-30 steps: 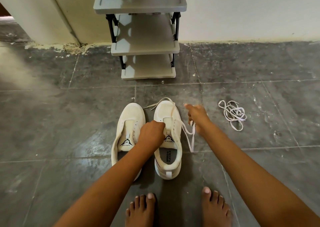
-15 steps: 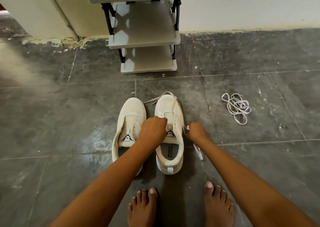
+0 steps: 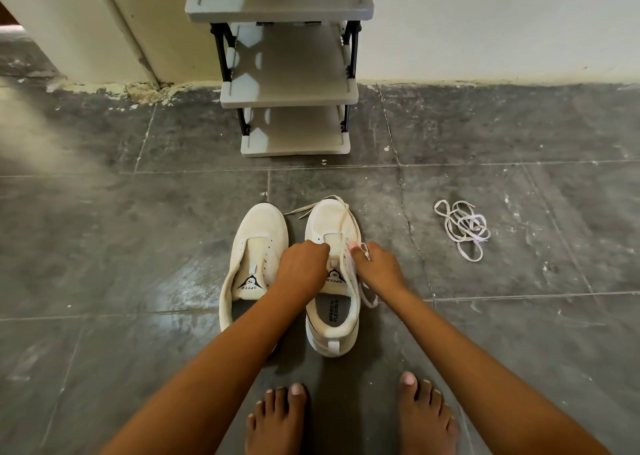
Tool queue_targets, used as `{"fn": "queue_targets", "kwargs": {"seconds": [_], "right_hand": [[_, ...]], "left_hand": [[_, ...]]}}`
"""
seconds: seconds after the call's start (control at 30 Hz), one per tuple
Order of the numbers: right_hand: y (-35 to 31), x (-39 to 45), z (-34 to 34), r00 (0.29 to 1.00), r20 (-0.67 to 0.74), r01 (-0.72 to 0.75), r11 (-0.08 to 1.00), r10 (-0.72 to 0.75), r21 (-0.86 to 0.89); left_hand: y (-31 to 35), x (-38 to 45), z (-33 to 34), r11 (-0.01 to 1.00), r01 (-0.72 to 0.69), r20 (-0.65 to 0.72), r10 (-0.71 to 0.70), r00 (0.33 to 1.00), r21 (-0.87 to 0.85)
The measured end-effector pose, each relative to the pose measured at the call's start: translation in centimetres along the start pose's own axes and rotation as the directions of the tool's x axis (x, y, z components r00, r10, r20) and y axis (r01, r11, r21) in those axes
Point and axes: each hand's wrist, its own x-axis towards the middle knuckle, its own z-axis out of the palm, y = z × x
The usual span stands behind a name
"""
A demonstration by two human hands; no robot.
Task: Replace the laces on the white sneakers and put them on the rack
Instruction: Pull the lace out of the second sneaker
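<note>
Right sneaker (image 3: 331, 281) near feet. Left hand (image 3: 302, 270) clenched on its eyelet edge, right hand (image 3: 377, 270) pinching lace (image 3: 367, 293). Risk: lace end slips, skips eyelet; rack (image 3: 294, 90) far.

The floor (image 3: 138, 246) is laid with dark grey tiles, scuffed and flecked white; two white sneakers (image 3: 254, 246) are set side by side on it, toes toward a rack (image 3: 294, 142) stood against the wall; a loose lace (image 3: 464, 227) is heaped well apart to the right; two bare feet (image 3: 277, 416) are planted just behind the sneakers.
</note>
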Motion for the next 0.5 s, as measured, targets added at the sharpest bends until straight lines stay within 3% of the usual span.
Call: {"fn": "queue_targets", "kwargs": {"seconds": [0.23,0.4,0.5], "right_hand": [[-0.3,0.9,-1.1,0.97,0.092,0.241,0.941,-0.225,-0.238],[-2.8,1.6,-3.9,0.936,-0.166,0.306,0.95,-0.311,-0.053],[-5.2,0.8,-5.9,0.914,-0.242,0.381,0.895,-0.327,0.231]], "left_hand": [[-0.1,0.1,0.1,1.0,0.002,0.003,-0.002,1.0,0.009],[-0.1,0.1,0.3,0.999,-0.017,-0.002,0.017,1.0,0.03],[-0.2,0.1,0.4,1.0,-0.013,-0.002,0.013,1.0,0.015]]}}
